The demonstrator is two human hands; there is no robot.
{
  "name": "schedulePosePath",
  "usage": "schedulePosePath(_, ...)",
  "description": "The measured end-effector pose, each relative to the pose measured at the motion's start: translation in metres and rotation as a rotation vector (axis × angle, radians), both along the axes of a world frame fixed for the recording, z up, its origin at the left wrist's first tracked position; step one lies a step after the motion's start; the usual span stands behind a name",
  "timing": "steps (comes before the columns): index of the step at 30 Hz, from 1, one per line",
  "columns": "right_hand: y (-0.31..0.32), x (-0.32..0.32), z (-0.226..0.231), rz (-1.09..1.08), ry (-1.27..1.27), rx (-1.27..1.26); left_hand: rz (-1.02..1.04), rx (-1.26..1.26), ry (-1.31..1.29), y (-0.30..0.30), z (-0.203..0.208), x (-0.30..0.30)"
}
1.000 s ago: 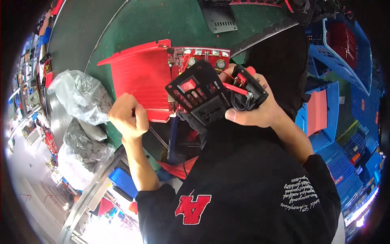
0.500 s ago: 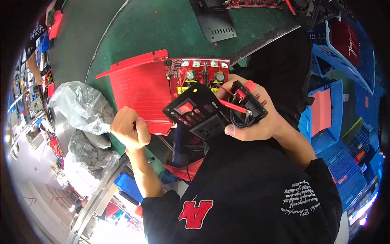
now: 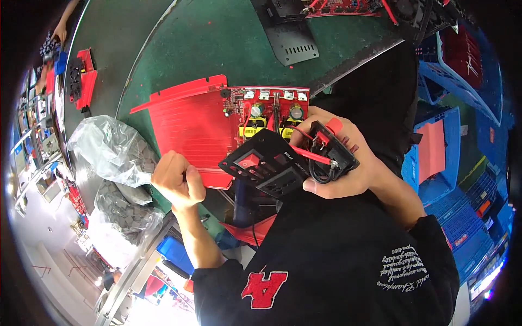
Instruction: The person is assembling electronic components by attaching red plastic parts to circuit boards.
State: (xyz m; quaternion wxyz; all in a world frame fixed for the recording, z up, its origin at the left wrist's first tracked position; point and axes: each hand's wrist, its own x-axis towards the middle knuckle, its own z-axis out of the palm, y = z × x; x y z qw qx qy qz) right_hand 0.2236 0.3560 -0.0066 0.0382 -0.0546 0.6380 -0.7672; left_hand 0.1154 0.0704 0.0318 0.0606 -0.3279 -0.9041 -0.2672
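My right hand (image 3: 348, 165) is closed round a black end panel (image 3: 333, 157) with red and black wires and terminals, thumb underneath. Against it, tilted, is a flat black panel (image 3: 263, 163) bearing a red rocker switch. Beyond them lies a red circuit board (image 3: 239, 98) with capacitors and yellow-wrapped transformers; red wires run from it toward the panels. The board adjoins a ribbed red metal housing (image 3: 187, 130). My left hand (image 3: 178, 182) is a curled fist at the housing's near left corner, beside a clear plastic bag; whatever its fingers may hold is hidden.
Clear bags of grey pieces (image 3: 122, 209) sit at the left bench edge, below another clear bag (image 3: 109, 149). A slotted black plate (image 3: 293, 46) lies at the far side. Blue crates (image 3: 435, 146) stand right. A co-worker's hand (image 3: 60, 31) shows far left near a red-and-black part (image 3: 82, 81).
The view has shifted slightly, so the bench things sit lower. My hands keep their grip and pose. At far left, the co-worker's red-and-black part now lies on the bench, the hand away from it.
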Motion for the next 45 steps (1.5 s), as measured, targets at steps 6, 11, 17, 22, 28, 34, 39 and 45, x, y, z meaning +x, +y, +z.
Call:
schedulePosePath(6,-0.001,0.0,0.0,-0.015,0.006,0.013,-0.005,-0.005,0.002,0.0,0.0,0.0)
schedulePosePath(11,0.002,-0.003,-0.001,-0.012,0.06,0.026,-0.013,-0.011,-0.003,-0.002,-0.001,0.0)
schedulePosePath(17,0.002,-0.001,0.001,0.002,0.055,0.039,-0.02,0.005,0.0,-0.001,0.0,-0.001)
schedulePosePath(22,-0.003,0.0,-0.002,-0.033,0.069,0.018,-0.021,-0.014,0.006,0.0,0.002,-0.001)
schedulePosePath(28,-0.002,0.002,0.003,-0.027,0.027,0.004,-0.023,-0.009,-0.008,0.0,0.0,-0.002)
schedulePosePath(34,-0.006,-0.004,0.006,-0.017,0.04,0.019,-0.047,-0.015,-0.036,-0.001,0.0,-0.003)
schedulePosePath(39,-0.039,-0.004,0.02,-0.155,0.04,0.054,-0.105,0.117,0.059,0.0,-0.003,-0.001)
schedulePosePath(45,-0.041,-0.005,0.043,-0.185,-0.208,0.158,0.297,-0.176,0.203,-0.015,0.006,0.018)
